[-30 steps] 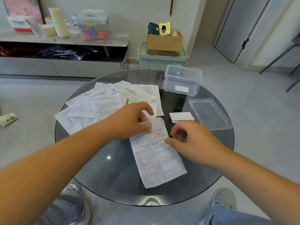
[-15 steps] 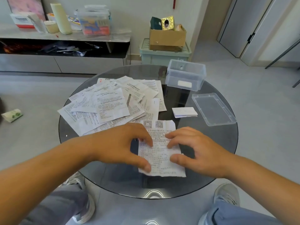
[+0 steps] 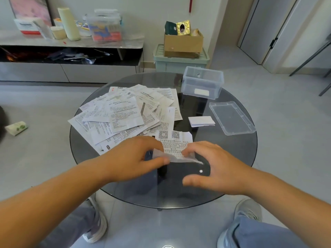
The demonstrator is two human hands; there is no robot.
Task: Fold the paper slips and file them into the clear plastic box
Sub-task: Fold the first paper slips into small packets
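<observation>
A printed paper slip (image 3: pixel 174 140) with two QR codes lies on the round glass table (image 3: pixel 232 158). Its near end is lifted and curled over toward the far end. My left hand (image 3: pixel 136 158) pinches the lifted edge on the left. My right hand (image 3: pixel 211 163) holds the same edge with its fingertips on the right. A pile of unfolded slips (image 3: pixel 123 115) covers the table's left half. One folded slip (image 3: pixel 201 121) lies to the right. The clear plastic box (image 3: pixel 202 83) stands open at the far right, with one folded slip (image 3: pixel 201 92) inside.
The box's clear lid (image 3: pixel 231 118) lies on the table by its right edge. Behind the table stand a green crate with a cardboard box (image 3: pixel 182 43) on top and a low shelf unit (image 3: pixel 71 43) with clutter. My shoes show under the glass.
The slip lay flat under both hands before. Its near end has since been lifted and brought over toward the far end, so the slip looks shorter.
</observation>
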